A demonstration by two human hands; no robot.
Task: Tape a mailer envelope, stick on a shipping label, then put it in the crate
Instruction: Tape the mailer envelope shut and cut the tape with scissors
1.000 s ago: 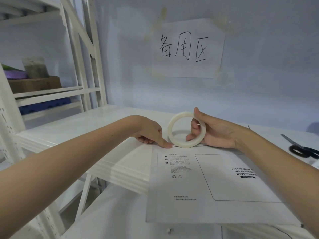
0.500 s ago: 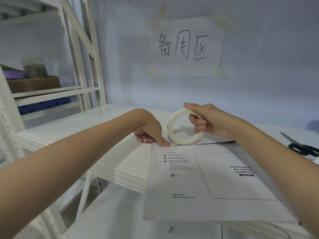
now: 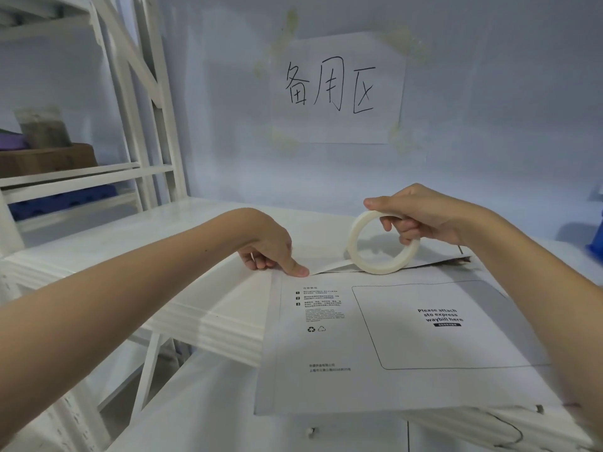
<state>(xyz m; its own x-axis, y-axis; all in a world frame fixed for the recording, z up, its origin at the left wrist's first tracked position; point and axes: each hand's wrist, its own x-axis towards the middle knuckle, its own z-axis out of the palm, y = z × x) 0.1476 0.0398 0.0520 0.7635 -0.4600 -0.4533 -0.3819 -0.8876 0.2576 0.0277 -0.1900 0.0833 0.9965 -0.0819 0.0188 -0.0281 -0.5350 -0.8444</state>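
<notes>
1. Standing at far left: white shelving rack (image 3: 143, 132), brown box (image 3: 45, 159) on one shelf.
2. Pressing a tape end onto the mailer envelope (image 3: 385, 347) at its far-left corner: left hand (image 3: 270, 246), index tip down, other fingers curled.
3. Lying flat on the white table (image 3: 182, 243), printed side up, long axis running left-right, open mouth facing away toward the wall.
4. Gripping the tape roll (image 3: 380, 244) upright on the envelope's far edge: right hand (image 3: 421, 216), fingers hooked through the ring.

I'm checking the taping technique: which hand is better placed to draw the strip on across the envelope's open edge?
Right. The right hand grips the tape roll over the mailer envelope's open edge, while the left hand presses the tape's free end down at the corner, anchoring it.
</notes>
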